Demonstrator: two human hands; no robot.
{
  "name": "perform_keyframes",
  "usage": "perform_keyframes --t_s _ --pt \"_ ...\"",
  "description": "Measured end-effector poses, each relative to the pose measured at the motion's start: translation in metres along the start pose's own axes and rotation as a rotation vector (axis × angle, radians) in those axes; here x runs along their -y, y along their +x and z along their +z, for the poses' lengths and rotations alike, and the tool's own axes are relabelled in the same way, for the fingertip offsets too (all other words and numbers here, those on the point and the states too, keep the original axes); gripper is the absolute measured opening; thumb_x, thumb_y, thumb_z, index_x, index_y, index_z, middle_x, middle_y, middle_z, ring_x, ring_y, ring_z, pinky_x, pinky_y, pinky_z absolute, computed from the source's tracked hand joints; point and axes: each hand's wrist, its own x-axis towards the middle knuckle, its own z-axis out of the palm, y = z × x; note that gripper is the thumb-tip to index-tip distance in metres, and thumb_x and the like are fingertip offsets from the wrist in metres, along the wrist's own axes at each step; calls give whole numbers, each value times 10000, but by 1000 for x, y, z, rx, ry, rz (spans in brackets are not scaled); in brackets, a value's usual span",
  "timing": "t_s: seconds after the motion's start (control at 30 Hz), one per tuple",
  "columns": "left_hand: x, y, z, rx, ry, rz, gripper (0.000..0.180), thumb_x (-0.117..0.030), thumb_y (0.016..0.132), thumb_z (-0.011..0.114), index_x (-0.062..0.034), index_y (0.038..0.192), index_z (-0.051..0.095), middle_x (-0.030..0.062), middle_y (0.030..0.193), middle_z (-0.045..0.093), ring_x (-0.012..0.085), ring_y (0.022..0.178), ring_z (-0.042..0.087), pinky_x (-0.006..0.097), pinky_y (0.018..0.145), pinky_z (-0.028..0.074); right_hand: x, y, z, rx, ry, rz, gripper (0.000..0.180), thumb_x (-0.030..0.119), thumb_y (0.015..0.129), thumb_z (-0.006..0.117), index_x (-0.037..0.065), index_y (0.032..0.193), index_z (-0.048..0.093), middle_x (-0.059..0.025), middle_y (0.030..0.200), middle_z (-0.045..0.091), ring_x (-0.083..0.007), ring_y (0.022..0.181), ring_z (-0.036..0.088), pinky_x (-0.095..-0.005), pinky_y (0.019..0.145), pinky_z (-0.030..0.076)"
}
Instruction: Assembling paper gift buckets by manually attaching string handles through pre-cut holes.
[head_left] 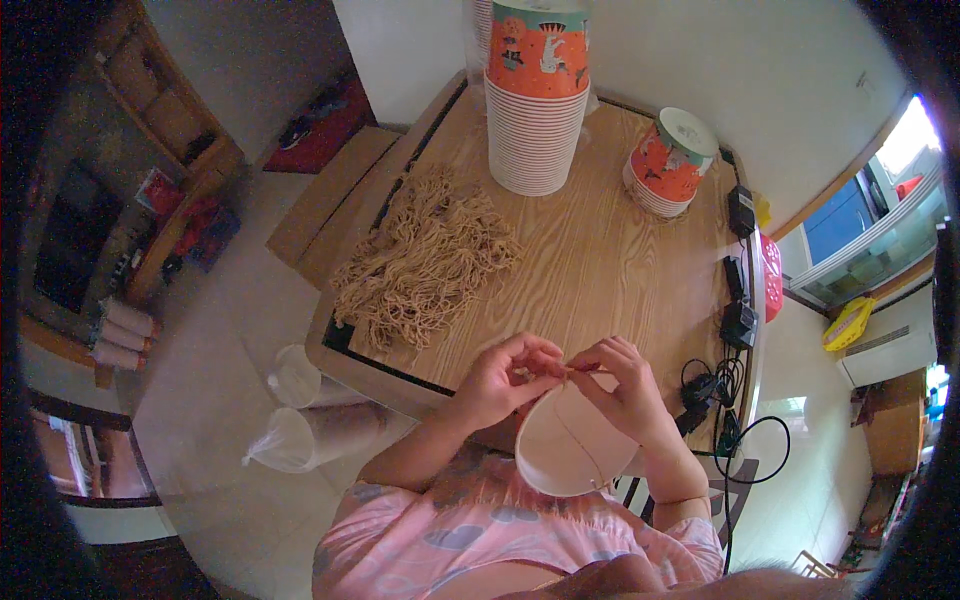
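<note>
Left hand (508,380) and right hand (622,388) pinch the cord (581,446) near the tabletop (600,270)'s near edge, where a slackened grip could drop the tub (545,455).

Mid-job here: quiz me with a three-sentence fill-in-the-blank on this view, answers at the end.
1. The string heap lies to the ____ of the tall stack.
2. The tall stack and short stack both stand upside ____.
3. The left hand and right hand meet at the tub, whose inside is ____.
Missing words: left; down; white.
</note>
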Motion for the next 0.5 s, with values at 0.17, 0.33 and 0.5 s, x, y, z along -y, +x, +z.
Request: perform_keyframes --t_s 0.17,0.33,0.5 --pt "-4 3 0 -12 -40 -89 276 -24 811 626 -35 1065 518 50 902 639 106 849 606 248 743 499 0 1 -1 41 3 5 196 95 730 671 90 925 644 -43 817 616 -227 806 567 -354 769 408" --pt "-1 4 0 -3 -113 -114 290 -24 812 621 -34 1078 505 48 895 639 104 862 604 253 756 494 3 1 -1 39 -12 10 223 91 723 672 90 943 640 -45 821 618 -229 798 568 -355 776 406" --pt "-6 3 0 -4 -88 -126 320 -72 798 654 -50 1080 506 35 893 640 93 847 599 237 709 491 1 2 -1 12 -1 4 196 98 727 672 87 920 637 -46 827 619 -236 794 568 -359 768 407"
